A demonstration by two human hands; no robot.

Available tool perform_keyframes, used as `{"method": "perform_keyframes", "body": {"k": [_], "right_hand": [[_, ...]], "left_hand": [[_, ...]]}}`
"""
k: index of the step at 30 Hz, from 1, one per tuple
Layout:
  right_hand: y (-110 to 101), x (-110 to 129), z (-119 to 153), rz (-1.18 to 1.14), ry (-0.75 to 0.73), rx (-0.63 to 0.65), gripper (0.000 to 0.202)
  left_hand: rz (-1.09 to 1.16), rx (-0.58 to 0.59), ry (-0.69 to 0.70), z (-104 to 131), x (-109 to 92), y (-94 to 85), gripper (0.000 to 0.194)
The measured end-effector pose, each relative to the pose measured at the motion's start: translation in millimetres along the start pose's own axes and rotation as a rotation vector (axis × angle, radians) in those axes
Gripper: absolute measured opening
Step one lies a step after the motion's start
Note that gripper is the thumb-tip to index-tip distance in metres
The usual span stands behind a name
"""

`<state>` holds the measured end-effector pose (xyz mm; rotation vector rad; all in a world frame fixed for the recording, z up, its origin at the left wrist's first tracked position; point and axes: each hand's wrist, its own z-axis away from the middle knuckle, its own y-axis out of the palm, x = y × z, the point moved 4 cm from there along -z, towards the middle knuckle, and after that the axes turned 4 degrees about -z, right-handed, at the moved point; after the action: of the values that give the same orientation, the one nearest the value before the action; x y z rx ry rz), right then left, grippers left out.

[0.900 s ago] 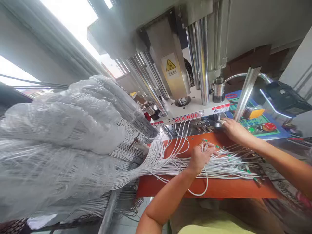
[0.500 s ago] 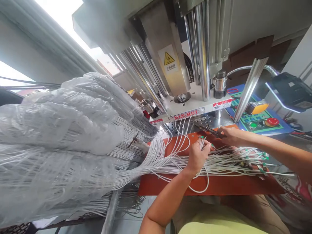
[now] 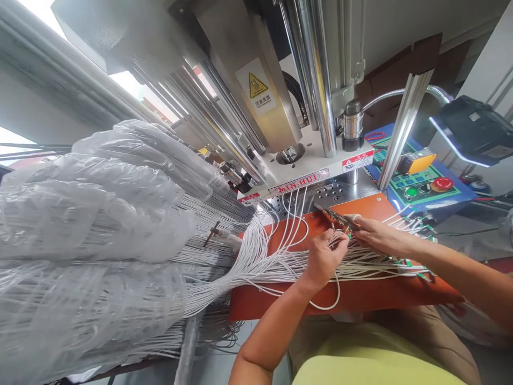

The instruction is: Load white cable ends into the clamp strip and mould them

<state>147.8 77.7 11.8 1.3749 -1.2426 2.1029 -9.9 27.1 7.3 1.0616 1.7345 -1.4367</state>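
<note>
My left hand [image 3: 323, 258] is closed in a pinch around the ends of a few white cables [image 3: 337, 238], which carry small green connector boards [image 3: 348, 233]. My right hand [image 3: 372, 233] grips one end of a narrow dark metal bar [image 3: 332, 215] with small fittings along it. The bar slants just above the pinched cable ends; whether they touch it cannot be made out. Beneath both hands a thick bundle of white cables [image 3: 276, 270] lies across an orange board [image 3: 280, 299]. More green-ended connectors [image 3: 417, 270] spread out at its right.
A press [image 3: 300, 185] with a perforated metal bed stands behind the board; several white cables run under its plate. Plastic-wrapped cable bundles [image 3: 100, 224] fill the left. To the right are a blue control box [image 3: 460, 198], a metal post [image 3: 404, 133] and a lamp [image 3: 473, 133].
My right hand has moved down and slightly closer, bringing the metal bar near the cable ends in my left hand. The left hand keeps its pinch. The view has shifted a little.
</note>
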Motion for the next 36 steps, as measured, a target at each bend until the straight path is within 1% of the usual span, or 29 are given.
{"method": "perform_keyframes", "body": {"k": [2, 4, 6, 8, 13, 18, 21, 23, 25, 26, 28, 30, 32, 33, 34, 36], "right_hand": [[6.4, -3.9, 0.8, -0.072, -0.031, 0.018, 0.029], [10.6, -9.0, -0.6, -0.103, -0.083, 0.016, 0.027], [13.3, -16.0, -3.3, -0.107, -0.124, -0.008, 0.023], [15.7, -24.8, -6.1, -0.101, -0.126, -0.038, 0.02], [20.9, -38.9, -8.8, -0.049, -0.134, -0.064, 0.028], [21.2, -35.4, -6.0, 0.075, -0.077, -0.074, 0.043], [21.2, -26.5, -2.4, 0.175, -0.003, -0.052, 0.052], [21.2, -20.9, -0.2, 0.239, 0.061, -0.019, 0.056], [19.8, -15.4, 1.0, 0.253, 0.086, 0.003, 0.057], [18.6, -13.3, 1.2, 0.246, 0.093, 0.014, 0.056], [16.5, -11.7, 1.1, 0.196, 0.121, 0.052, 0.05], [15.0, -13.1, 0.8, 0.13, 0.161, 0.085, 0.042], [14.6, -14.9, 0.1, 0.08, 0.139, 0.082, 0.041], [14.8, -15.6, -0.5, 0.07, 0.105, 0.065, 0.043], [15.2, -16.7, -1.1, 0.067, 0.073, 0.041, 0.045], [17.4, -19.4, -1.8, 0.068, 0.037, 0.009, 0.043]], "left_hand": [[-0.091, -0.019, 0.079, 1.2, 0.5, 1.5, 0.006], [-0.175, -0.028, 0.163, 2.5, -0.8, 2.9, 0.01], [-0.234, -0.027, 0.232, 3.5, -3.0, 4.5, 0.01], [-0.272, -0.027, 0.279, 4.2, -5.0, 5.9, 0.008], [-0.306, -0.02, 0.322, 5.0, -5.5, 7.9, 0.01], [-0.336, 0.009, 0.339, 7.6, -5.4, 6.4, 0.012], [-0.346, 0.046, 0.296, 8.0, -4.1, 7.0, 0.013], [-0.34, 0.048, 0.226, 6.4, -1.9, 7.1, 0.013], [-0.301, 0.027, 0.137, 3.2, 0.7, 5.9, 0.013], [-0.271, 0.019, 0.095, 1.2, 1.8, 4.8, 0.014], [-0.193, 0.039, 0.022, -2.9, 3.6, 2.8, 0.011], [-0.103, 0.113, -0.043, -6.3, 5.0, 1.6, 0.009], [-0.005, 0.201, -0.112, -8.1, 6.8, 1.1, 0.018], [0.047, 0.224, -0.148, -8.6, 7.7, 0.6, 0.024], [0.094, 0.225, -0.184, -9.3, 8.8, -0.3, 0.03], [0.161, 0.182, -0.241, -11.0, 10.7, -2.8, 0.038]]}}
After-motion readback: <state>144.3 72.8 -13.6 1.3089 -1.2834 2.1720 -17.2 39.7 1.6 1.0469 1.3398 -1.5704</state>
